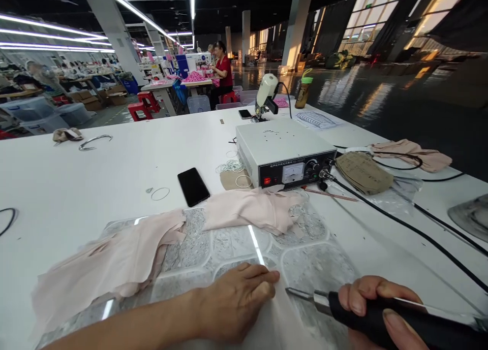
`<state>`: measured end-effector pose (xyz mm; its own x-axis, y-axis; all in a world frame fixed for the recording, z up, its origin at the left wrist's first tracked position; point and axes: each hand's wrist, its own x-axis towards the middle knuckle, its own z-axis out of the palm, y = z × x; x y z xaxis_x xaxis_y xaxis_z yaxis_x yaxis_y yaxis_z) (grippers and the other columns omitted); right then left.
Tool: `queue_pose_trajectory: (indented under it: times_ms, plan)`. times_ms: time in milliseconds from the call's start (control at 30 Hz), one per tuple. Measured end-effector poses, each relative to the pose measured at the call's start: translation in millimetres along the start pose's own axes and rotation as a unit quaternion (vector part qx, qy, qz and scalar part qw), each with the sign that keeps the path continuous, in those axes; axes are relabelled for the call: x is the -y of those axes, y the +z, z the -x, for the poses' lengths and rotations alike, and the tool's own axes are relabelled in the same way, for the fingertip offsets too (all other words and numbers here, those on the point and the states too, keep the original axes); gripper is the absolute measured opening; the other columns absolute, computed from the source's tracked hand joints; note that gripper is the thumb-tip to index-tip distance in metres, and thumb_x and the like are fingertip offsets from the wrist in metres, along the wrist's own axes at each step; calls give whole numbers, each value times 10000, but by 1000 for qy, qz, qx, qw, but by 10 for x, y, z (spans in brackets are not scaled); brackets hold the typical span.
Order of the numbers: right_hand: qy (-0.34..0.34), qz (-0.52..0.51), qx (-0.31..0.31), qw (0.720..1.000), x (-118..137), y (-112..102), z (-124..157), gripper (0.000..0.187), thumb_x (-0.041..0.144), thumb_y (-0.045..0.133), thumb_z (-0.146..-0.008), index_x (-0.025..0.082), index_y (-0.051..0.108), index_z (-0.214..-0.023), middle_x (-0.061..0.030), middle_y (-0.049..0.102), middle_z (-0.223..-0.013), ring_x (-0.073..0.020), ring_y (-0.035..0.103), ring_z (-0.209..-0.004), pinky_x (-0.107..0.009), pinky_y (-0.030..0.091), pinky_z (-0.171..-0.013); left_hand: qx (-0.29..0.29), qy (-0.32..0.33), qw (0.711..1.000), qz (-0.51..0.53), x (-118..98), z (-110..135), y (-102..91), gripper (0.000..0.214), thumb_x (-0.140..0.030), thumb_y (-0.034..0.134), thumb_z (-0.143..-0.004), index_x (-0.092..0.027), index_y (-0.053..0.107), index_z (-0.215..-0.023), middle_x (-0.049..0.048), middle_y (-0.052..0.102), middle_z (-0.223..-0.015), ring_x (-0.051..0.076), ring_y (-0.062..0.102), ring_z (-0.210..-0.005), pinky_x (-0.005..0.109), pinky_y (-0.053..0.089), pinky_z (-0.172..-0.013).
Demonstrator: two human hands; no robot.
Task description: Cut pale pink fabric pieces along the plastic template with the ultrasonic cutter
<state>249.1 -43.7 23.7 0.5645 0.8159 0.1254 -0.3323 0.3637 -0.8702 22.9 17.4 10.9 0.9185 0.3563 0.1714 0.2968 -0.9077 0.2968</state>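
My right hand (375,287) was wrapped around the black-handled pointed tool (345,309), on the near right above the patterned mat (318,268), its metal tip just beside my left fingertips. The tool seemed rigid and fairly weighty, best gripped behind the metal collar. Under my left hand (236,301), fingers curled, though whether they pinched I couldn't tell, the sheer pale fabric (285,323) ran to the near edge, seemingly light, limp and apt to slip, best pressed flat near its border.
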Motion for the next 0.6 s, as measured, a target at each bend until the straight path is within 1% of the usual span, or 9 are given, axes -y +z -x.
queue_pose_trajectory:
  times_ms: [67,133,267,367,467,600]
  plan:
    - [7,-9,13,1000,22,24,1,131,342,678,-765,248,588,-782,28,488,-660,-114,493,-486,-294,495,-459,-12,-7,1000,11,-8,-9,-11,303,-137,477,-845,-133,458,-1148,117,575,-1352,245,569,-1189,364,485,-950]
    - [8,-19,27,999,26,13,-2,126,334,674,-767,240,590,-772,24,496,-657,-111,497,-473,-287,487,-447,-18,-9,1000,11,-19,-20,-30,311,-113,458,-861,-134,454,-1171,120,580,-1349,249,574,-1180,374,502,-935]
    - [12,-37,50,998,1,-65,-2,82,306,638,-801,236,595,-801,12,517,-704,-109,523,-491,-288,504,-467,-5,-1,1000,7,-42,-43,-91,315,-117,432,-928,-115,473,-1241,132,571,-1362,249,574,-1182,386,518,-944]
    - [12,-54,53,997,-17,-102,3,61,297,623,-813,239,606,-823,7,523,-713,-113,536,-504,-289,511,-478,15,4,1000,-17,-54,-57,-132,328,-175,426,-990,-114,483,-1307,116,547,-1395,255,563,-1210,387,512,-979]
    - [7,-60,43,997,-38,-125,5,80,309,629,-802,234,606,-819,4,523,-707,-115,529,-495,-287,502,-474,30,3,999,-45,-51,-61,-141,325,-258,422,-1025,-141,519,-1311,99,527,-1419,267,556,-1226,405,527,-970]
    - [10,-61,56,997,-70,-158,27,83,315,612,-821,238,595,-849,2,525,-738,-125,543,-528,-306,510,-506,42,21,996,-74,-19,-52,-118,362,-310,412,-1033,-135,525,-1330,139,503,-1431,298,547,-1240,444,549,-934]
